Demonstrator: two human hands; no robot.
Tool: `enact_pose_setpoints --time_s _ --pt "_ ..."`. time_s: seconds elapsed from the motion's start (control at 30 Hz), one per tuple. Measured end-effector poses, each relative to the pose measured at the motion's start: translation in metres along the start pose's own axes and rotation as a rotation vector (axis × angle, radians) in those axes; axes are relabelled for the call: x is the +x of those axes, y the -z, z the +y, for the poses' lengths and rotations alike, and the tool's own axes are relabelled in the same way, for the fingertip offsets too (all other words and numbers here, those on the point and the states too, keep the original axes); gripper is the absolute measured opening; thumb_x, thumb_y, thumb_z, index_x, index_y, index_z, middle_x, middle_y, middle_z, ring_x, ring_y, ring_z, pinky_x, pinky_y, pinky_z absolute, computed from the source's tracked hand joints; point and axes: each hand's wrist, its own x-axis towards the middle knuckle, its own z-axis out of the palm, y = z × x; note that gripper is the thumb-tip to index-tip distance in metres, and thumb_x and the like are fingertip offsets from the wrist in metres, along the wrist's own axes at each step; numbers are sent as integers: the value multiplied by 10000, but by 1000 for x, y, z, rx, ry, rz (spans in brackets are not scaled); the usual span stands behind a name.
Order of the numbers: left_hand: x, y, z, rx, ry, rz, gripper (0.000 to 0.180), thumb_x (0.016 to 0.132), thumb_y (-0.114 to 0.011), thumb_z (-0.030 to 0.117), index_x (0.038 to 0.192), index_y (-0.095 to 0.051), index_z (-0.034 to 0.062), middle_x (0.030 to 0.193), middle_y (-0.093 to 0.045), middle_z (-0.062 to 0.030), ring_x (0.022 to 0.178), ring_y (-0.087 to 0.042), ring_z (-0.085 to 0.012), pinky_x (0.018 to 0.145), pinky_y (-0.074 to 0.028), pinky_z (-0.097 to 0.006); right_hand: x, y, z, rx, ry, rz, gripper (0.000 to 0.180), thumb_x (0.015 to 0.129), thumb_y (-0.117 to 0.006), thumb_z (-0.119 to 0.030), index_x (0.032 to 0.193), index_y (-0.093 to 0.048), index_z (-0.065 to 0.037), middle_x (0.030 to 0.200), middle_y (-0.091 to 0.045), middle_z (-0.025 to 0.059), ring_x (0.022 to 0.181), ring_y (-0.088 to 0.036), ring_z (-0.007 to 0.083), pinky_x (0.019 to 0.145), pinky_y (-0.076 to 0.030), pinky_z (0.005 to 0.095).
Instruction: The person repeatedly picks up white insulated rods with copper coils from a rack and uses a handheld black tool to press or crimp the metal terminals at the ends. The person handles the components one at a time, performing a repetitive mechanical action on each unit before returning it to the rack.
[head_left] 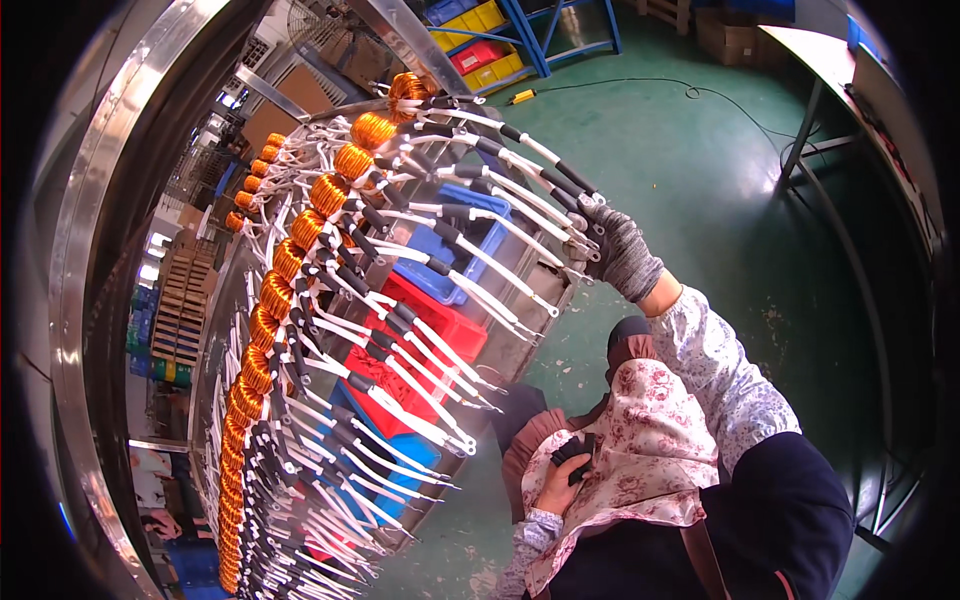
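My right hand (622, 250), in a grey knit glove, reaches out to the ends of a bundle of white cables (545, 205). Its fingers close round the cables near their metal ring lugs and black sleeves. These cables run back to coils of orange copper wire (330, 195), lined up in a long curved row. Close to my floral apron (655, 430), my left hand (562, 488) is closed on a dark ridged thing (573, 460) whose kind I cannot make out. Many more lugged cables (400, 410) hang in rows to the left, apart from both hands.
Below the cables are a blue bin (460, 245), a red bin (440, 330) and a lower blue bin (410, 455). A metal frame (75, 330) curves along the left. Shelving with coloured bins (480, 20) stands behind; a table (815, 50) is at far right. A cord (640, 80) crosses the green floor.
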Motion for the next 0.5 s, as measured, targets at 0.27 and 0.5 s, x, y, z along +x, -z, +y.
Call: enact_pose_setpoints --time_s 0.27,0.5 --pt "-6 -32 27 34 -105 125 45 839 -595 69 877 -589 47 755 -575 -45 661 -542 -120 570 -410 -247 -8 5 14 -30 137 24 418 894 -497 -461 1034 -560 -72 806 -583 31 657 -545 151 648 -489 303" --pt "2 -47 68 -22 -366 -34 139 835 -603 65 968 -577 35 849 -579 -27 755 -550 -115 654 -448 -255 -128 47 158 -1147 -44 1 401 904 -552 -313 1148 -571 4 1041 -618 111 981 -570 207 872 -434 320"
